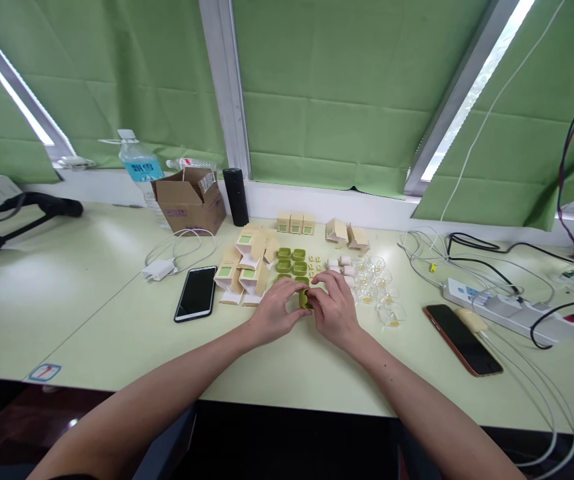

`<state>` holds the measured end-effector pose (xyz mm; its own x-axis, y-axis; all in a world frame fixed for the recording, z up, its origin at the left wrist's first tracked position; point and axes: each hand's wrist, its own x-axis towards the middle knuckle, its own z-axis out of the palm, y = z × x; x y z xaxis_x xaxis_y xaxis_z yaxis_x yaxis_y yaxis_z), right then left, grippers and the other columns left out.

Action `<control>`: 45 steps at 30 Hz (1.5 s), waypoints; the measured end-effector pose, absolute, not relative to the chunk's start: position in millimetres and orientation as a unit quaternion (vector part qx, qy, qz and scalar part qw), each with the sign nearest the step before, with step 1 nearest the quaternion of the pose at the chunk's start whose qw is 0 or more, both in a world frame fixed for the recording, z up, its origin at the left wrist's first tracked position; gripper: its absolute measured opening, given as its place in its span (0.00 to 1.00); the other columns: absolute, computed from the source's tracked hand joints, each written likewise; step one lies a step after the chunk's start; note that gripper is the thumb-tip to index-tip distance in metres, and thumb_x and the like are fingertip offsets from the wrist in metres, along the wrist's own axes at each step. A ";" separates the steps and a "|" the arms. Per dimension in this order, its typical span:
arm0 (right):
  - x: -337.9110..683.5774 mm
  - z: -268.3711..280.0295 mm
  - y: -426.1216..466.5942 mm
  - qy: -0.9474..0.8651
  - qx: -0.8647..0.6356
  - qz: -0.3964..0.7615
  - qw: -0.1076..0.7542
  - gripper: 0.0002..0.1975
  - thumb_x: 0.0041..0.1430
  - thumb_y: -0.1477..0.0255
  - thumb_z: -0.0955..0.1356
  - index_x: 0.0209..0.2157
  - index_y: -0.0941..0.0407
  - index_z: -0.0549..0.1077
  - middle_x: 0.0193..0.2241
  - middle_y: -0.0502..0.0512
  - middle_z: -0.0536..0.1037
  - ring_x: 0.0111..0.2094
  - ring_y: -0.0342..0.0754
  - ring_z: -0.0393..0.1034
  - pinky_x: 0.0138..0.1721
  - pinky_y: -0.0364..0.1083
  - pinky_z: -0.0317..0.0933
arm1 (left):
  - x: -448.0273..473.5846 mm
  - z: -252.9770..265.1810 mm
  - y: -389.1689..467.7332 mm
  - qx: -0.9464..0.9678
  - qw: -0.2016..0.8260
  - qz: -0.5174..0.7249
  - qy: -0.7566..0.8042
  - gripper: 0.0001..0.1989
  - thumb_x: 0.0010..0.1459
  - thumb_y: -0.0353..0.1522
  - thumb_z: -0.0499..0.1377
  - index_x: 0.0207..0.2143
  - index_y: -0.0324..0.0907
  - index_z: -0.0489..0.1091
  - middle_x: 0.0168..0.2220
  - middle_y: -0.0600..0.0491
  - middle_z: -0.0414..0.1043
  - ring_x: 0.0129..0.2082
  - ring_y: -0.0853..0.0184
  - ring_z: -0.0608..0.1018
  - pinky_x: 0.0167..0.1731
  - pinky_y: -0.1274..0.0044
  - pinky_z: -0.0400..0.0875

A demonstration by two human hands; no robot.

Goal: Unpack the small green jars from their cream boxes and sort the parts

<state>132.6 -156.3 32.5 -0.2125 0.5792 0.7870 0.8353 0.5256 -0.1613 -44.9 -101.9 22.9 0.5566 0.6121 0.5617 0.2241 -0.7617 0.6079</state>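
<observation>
The small olive-green cup is held between both hands at the front of the laid-out parts, close to the worktop; its underside is hidden, so I cannot tell whether it touches. The left hand has its grip closed on the cup's left side, thumb low and fingers above, while the right hand pinches at the opposite edge, its fingertips at or perhaps just inside the rim. The step in hand looks like fine two-handed work on this one cup; the next move, I judge, calls for a steady left hold and light fingertip pressure. The cup seems to be moulded plastic, squarish with rounded corners, like the matching green cups lined up just behind. Beside those lie tiny pale-yellow pieces, then matte, pinkish-white rounded blocks and glossy, see-through plastic shells with yellow spots. Left of the cups, open cream cartons of folded card lean together, green panels on their faces; three closed small boxes stand in a row farther back.
</observation>
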 end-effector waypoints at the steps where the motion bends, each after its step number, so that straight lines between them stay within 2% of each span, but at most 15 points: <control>1: 132.6 32.1 -155.9 -0.765 -0.466 -0.151 0.418 0.09 0.62 0.80 0.65 0.35 0.54 0.76 0.43 0.61 0.73 0.51 0.58 0.63 0.48 0.59 0.67 | -45.2 25.3 -102.7 0.851 0.238 0.394 0.252 0.17 0.58 0.33 0.67 0.49 0.43 0.72 0.43 0.48 0.75 0.46 0.57 0.76 0.46 0.64 0.75; 5: 133.0 33.0 -156.6 -0.763 -0.474 -0.156 0.410 0.08 0.62 0.80 0.65 0.35 0.54 0.73 0.42 0.61 0.71 0.51 0.58 0.63 0.47 0.58 0.66 | -46.4 32.2 -103.9 0.858 0.216 0.376 0.276 0.16 0.56 0.33 0.68 0.47 0.43 0.74 0.41 0.48 0.76 0.46 0.56 0.74 0.45 0.64 0.74; 8: 136.5 38.8 -158.9 -0.751 -0.466 -0.166 0.438 0.08 0.63 0.80 0.65 0.37 0.53 0.73 0.42 0.60 0.70 0.49 0.57 0.63 0.48 0.58 0.65 | -47.3 32.0 -101.6 0.862 0.194 0.358 0.302 0.17 0.54 0.34 0.69 0.47 0.43 0.75 0.40 0.48 0.77 0.49 0.53 0.72 0.47 0.62 0.72; 13: 152.7 45.0 -154.5 -0.699 -0.492 -0.193 0.481 0.07 0.63 0.77 0.66 0.38 0.52 0.73 0.41 0.59 0.69 0.49 0.58 0.62 0.51 0.60 0.62 | -47.3 29.7 -98.5 0.874 0.161 0.291 0.354 0.18 0.53 0.37 0.70 0.46 0.44 0.76 0.47 0.47 0.73 0.54 0.49 0.67 0.51 0.57 0.67; 25: 168.2 12.4 -123.9 -0.715 -0.597 -0.232 0.279 0.09 0.59 0.81 0.69 0.29 0.55 0.78 0.39 0.61 0.76 0.50 0.60 0.60 0.46 0.56 0.57 | -47.2 33.9 -108.3 0.903 0.043 0.213 0.371 0.17 0.55 0.37 0.66 0.47 0.44 0.75 0.47 0.44 0.68 0.52 0.46 0.66 0.49 0.56 0.63; 30: 167.3 8.8 -118.7 -0.719 -0.599 -0.253 0.246 0.11 0.57 0.83 0.68 0.28 0.56 0.80 0.39 0.61 0.76 0.49 0.59 0.60 0.46 0.56 0.55 | -46.4 34.2 -110.1 0.902 0.035 0.214 0.373 0.12 0.54 0.37 0.66 0.40 0.44 0.75 0.44 0.44 0.68 0.49 0.46 0.67 0.47 0.57 0.62; 34: 167.7 7.3 -118.1 -0.720 -0.601 -0.259 0.231 0.11 0.56 0.83 0.68 0.28 0.56 0.80 0.38 0.61 0.76 0.49 0.58 0.60 0.46 0.56 0.56 | -46.0 33.4 -109.5 0.905 0.018 0.197 0.375 0.12 0.55 0.37 0.66 0.40 0.43 0.74 0.45 0.43 0.68 0.49 0.46 0.68 0.46 0.57 0.63; 40: 168.5 8.5 -118.6 -0.723 -0.605 -0.235 0.239 0.08 0.56 0.82 0.70 0.30 0.55 0.80 0.39 0.61 0.77 0.50 0.59 0.61 0.48 0.56 0.56 | -46.1 32.5 -108.2 0.904 0.025 0.202 0.376 0.11 0.55 0.37 0.66 0.40 0.43 0.74 0.44 0.44 0.68 0.49 0.46 0.67 0.47 0.57 0.63; 45: 170.7 21.1 -126.1 -0.701 -0.593 -0.235 0.318 0.09 0.57 0.81 0.69 0.30 0.54 0.79 0.39 0.59 0.77 0.50 0.59 0.62 0.48 0.56 0.55 | -46.3 31.0 -107.5 0.901 0.033 0.210 0.378 0.15 0.53 0.35 0.67 0.44 0.45 0.74 0.44 0.44 0.68 0.50 0.46 0.67 0.47 0.57 0.62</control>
